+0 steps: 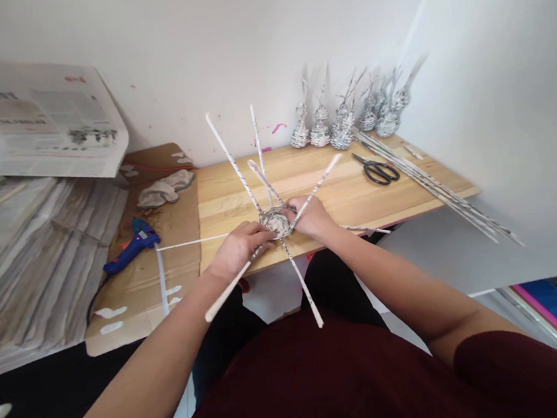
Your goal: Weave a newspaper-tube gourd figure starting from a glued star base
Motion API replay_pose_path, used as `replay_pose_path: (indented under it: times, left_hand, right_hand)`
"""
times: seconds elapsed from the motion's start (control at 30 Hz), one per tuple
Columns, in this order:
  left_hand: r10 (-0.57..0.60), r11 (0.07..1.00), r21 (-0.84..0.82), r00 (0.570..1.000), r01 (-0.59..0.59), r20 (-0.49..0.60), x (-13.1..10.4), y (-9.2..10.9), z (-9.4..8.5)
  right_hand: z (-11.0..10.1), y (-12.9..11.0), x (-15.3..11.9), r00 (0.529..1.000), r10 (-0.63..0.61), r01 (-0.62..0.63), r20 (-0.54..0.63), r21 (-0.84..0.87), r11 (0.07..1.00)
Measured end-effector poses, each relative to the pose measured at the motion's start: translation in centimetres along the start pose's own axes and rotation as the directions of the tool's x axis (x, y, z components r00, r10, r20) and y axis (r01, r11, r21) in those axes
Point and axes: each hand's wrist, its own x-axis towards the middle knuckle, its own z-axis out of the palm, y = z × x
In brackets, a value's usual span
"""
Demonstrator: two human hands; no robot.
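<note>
Between my two hands is a small round woven base of rolled newspaper (276, 224), with several paper sticks fanning out from it in all directions. My left hand (243, 245) grips its left edge, fingers curled round the rim and a stick. On the opposite side my right hand (309, 216) pinches the right rim, where sticks leave the weave. One long stick (300, 280) points down toward my lap, and another (233, 162) slants up toward the wall. The fingertips are partly hidden by the weave.
Black scissors (379, 171) and a bundle of paper sticks (431, 185) lie on the right of the wooden table (359, 208). Several woven gourd shapes (342, 128) line the wall. At left are a blue glue gun (134, 244), gloves (164, 189) and stacked newspapers (48, 262).
</note>
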Motion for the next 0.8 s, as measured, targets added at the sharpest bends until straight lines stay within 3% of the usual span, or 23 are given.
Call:
replay_pose_path:
  times: [0.2,0.4,0.5,0.63,0.73,0.8]
  left_hand:
    - [-0.081,0.997,0.002,0.997,0.081,0.011,0.6,0.4,0.3]
    - [-0.064,0.995,-0.075,0.997,0.062,-0.032,-0.7,1.0,0.0]
    - [-0.117,0.99,-0.095,0.987,0.107,-0.112,-1.6,1.5,0.0]
    - [-0.253,0.964,-0.151,0.928,0.219,-0.272,-2.5,1.8,0.3]
    - [-0.382,0.915,-0.24,0.887,0.323,-0.26,-2.9,1.9,0.2]
    - [-0.516,0.829,-0.355,0.835,0.432,-0.189,-2.9,2.1,0.0]
  right_hand:
    - [-0.2,-0.1,0.2,1.0,0.014,-0.014,0.016,-0.006,1.0]
    - [-0.3,-0.2,0.1,0.999,0.052,-0.052,0.003,0.071,0.996]
    - [-0.2,-0.1,0.1,0.999,0.045,-0.045,0.005,0.052,0.998]
    - [-0.1,0.2,0.3,0.998,0.06,-0.061,0.017,0.079,0.995]
    - [-0.1,0.4,0.4,0.997,0.081,-0.079,-0.009,0.098,0.992]
    - [-0.3,0.4,0.5,0.995,0.092,-0.088,-0.031,0.11,0.99]
